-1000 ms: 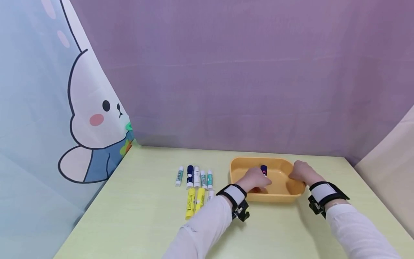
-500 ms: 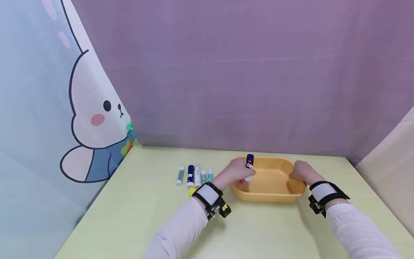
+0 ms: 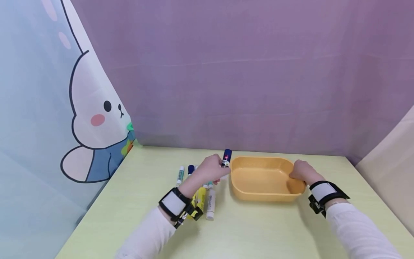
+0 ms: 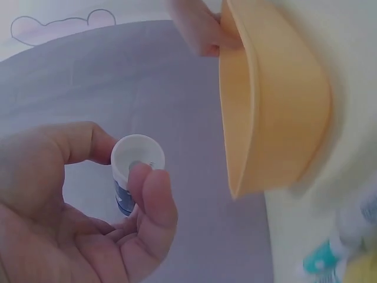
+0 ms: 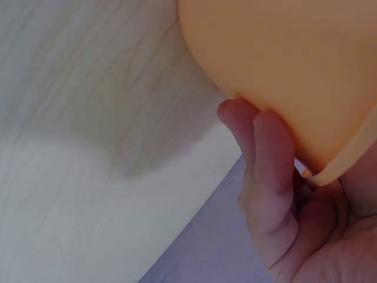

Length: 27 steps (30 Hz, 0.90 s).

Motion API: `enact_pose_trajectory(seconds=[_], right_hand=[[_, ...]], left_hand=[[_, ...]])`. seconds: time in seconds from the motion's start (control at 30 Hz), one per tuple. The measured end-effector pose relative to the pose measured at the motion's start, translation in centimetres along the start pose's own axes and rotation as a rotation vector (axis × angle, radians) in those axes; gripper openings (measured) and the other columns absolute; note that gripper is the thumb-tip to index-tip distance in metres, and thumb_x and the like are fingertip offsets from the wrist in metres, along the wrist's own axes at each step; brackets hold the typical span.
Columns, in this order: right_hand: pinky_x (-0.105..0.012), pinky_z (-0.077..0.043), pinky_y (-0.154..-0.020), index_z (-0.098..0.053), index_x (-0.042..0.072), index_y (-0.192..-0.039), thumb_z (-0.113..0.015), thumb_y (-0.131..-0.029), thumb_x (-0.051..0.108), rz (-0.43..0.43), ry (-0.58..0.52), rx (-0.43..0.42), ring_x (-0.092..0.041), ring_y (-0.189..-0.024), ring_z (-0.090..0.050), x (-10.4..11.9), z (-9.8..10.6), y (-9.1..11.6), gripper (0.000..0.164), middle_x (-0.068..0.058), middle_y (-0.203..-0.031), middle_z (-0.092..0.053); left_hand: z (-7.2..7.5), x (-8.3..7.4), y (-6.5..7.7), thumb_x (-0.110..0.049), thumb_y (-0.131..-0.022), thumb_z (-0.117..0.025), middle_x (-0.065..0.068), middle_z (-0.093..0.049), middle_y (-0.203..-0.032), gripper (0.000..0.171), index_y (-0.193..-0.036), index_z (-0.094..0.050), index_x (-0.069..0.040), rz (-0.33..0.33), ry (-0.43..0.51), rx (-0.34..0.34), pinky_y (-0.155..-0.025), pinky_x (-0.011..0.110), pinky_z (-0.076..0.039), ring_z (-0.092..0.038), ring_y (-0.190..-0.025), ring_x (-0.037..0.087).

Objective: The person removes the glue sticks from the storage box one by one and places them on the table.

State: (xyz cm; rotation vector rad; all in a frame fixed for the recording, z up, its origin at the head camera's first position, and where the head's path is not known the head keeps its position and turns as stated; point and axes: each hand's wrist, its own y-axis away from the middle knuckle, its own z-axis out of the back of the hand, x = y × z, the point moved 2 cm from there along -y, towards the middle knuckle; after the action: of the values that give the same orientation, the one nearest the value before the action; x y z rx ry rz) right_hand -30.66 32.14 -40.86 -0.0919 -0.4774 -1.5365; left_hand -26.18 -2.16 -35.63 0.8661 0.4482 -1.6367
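My left hand [image 3: 211, 169] grips a glue stick [image 3: 227, 157] with a dark blue cap and a white base, just left of the yellow-orange plastic basin [image 3: 265, 197]. In the left wrist view, thumb and fingers curl round the glue stick [image 4: 138, 152], its hollow white end facing the camera. My right hand [image 3: 304, 170] holds the basin's right end by the rim. From the right wrist, the fingers [image 5: 274, 153] press against the basin's outer wall [image 5: 265, 53], with the thumb side over the rim. The basin stands on the table with nothing visible inside.
Left of the basin lie several more glue sticks, partly hidden behind my left hand and wrist: a teal-and-white one [image 3: 180, 175], a yellow one [image 3: 201, 198] and a white one [image 3: 210, 205]. A purple curtain [image 3: 239, 79] hangs behind the pale table [image 3: 258, 230].
My left hand has lifted the dark blue glue stick out of the basin and carried it left, past the basin's left rim. The right hand and the basin have stayed in place.
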Motion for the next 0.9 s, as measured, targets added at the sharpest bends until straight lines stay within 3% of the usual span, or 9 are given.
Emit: enact_pose_trajectory(seconds=[0.2,0.43,0.7,0.9], right_hand=[[-0.025,-0.048,-0.043,-0.048,-0.006,-0.079,-0.055,-0.078,0.005,-0.014,-0.012,0.025,-0.018,-0.048,-0.057,0.0,0.1,0.0,0.013,-0.009,-0.063,-0.050],[-0.025,-0.047,-0.042,-0.049,-0.005,-0.076,-0.055,-0.077,0.005,0.002,0.000,0.009,-0.018,-0.046,-0.057,0.1,0.0,0.0,0.013,-0.008,-0.061,-0.050],[-0.026,-0.048,-0.042,-0.048,-0.007,-0.079,-0.056,-0.078,0.006,-0.005,-0.006,0.007,-0.019,-0.047,-0.058,0.2,0.1,0.2,0.014,-0.009,-0.062,-0.051],[-0.026,-0.048,-0.042,-0.048,-0.007,-0.078,-0.056,-0.078,0.005,-0.005,-0.018,0.003,-0.018,-0.047,-0.057,0.2,0.1,0.3,0.014,-0.010,-0.062,-0.051]], left_hand=[[2.1,1.6,2.0,-0.032,-0.084,-0.061,0.007,-0.059,-0.071,0.044,-0.115,-0.048,-0.003,0.020,-0.040,-0.046,-0.044,0.026,-0.044,-0.055,-0.049,0.018],[3.9,3.6,4.1,-0.027,-0.084,-0.063,0.009,-0.059,-0.075,0.045,-0.116,-0.048,0.001,0.051,-0.045,-0.115,-0.047,0.026,-0.048,-0.056,-0.051,0.019],[4.4,6.7,6.1,-0.024,-0.083,-0.065,0.011,-0.059,-0.085,0.040,-0.110,-0.048,0.002,0.134,-0.080,-0.167,-0.045,0.028,-0.047,-0.057,-0.052,0.020],[4.3,8.7,7.3,-0.024,-0.083,-0.065,0.010,-0.058,-0.076,0.039,-0.107,-0.048,0.002,0.150,-0.101,-0.171,-0.042,0.027,-0.042,-0.055,-0.047,0.018]])
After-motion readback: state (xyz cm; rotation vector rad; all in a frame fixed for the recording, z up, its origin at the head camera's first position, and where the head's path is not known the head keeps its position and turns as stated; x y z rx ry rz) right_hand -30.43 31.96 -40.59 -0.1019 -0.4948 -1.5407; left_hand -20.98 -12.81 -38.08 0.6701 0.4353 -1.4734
